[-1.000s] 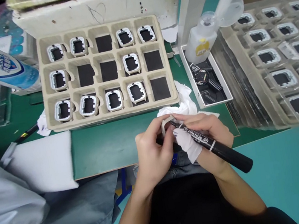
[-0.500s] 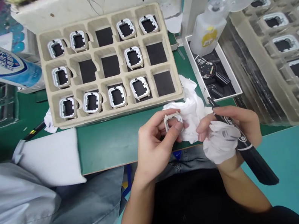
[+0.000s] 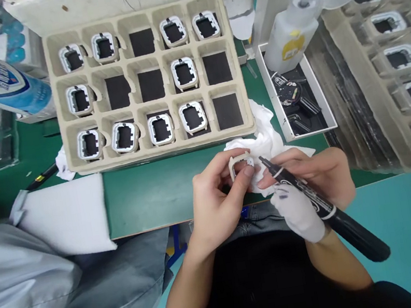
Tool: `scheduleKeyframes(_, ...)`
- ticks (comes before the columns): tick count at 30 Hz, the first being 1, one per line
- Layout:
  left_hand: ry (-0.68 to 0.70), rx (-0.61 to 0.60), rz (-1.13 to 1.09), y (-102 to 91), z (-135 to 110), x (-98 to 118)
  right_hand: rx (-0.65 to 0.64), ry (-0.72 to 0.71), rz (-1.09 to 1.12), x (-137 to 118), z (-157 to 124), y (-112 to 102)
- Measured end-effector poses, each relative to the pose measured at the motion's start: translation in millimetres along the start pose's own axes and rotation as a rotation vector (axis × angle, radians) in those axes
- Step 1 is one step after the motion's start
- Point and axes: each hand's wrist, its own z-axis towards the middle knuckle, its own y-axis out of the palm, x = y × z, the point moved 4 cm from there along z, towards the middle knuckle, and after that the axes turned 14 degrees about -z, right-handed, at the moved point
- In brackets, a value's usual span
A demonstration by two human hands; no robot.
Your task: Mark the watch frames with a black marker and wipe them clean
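Between the thumb and fingers of my left hand [image 3: 217, 199] is a pale square watch case frame [image 3: 235, 160], tilted on its edge. My right hand [image 3: 322, 171] grips a black marker pen [image 3: 310, 194]. The marker's uncapped tip points at the frame, a small gap away from it. A white cloth [image 3: 298, 212] with dark ink smudges is also tucked in my right hand, below the marker. Crumpled white tissue [image 3: 267, 130] lies on the green table behind both hands. Beyond it stands a beige moulded tray [image 3: 158, 154] with similar frames in several of its compartments.
A white box [image 3: 306, 133] at right holds black parts and a plastic dispenser bottle [image 3: 286, 38]. Stacked trays [image 3: 389, 144] stand at far right. At left are a spray can [image 3: 16, 85], a white pad [image 3: 66, 214] and another person's grey sleeve [image 3: 19, 290].
My right hand has turned the marker so its tip now points left at the frame, closer to it. My left hand has tilted the frame more on edge.
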Motion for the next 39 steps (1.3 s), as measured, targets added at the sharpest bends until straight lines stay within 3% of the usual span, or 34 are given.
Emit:
scheduleKeyframes(3,0.019,0.017,0.087,-0.6,-0.8,-1.0,0.056,-0.150,0.019,-5.6,2.8,2.8)
scheduleKeyframes(5,0.037,0.027,0.091,-0.9,-1.0,-1.0,0.016,-0.199,0.002,-6.6,3.7,2.6)
scheduleKeyframes(11,0.057,0.052,0.082,-1.0,-1.1,-1.2,-0.031,-0.160,0.005,-1.8,1.7,-1.5)
scheduleKeyframes(16,0.062,0.049,0.073,0.3,-1.4,-1.9,0.004,-0.166,-0.081,-1.9,-1.9,2.0)
scheduleKeyframes(29,0.201,0.088,0.307,1.8,-6.9,1.3,-0.042,-0.157,-0.162,4.8,-3.8,-1.8)
scheduleKeyframes(39,0.260,0.091,0.360,3.2,-7.7,2.2,-0.042,-0.158,-0.139,5.9,-2.6,-1.8)
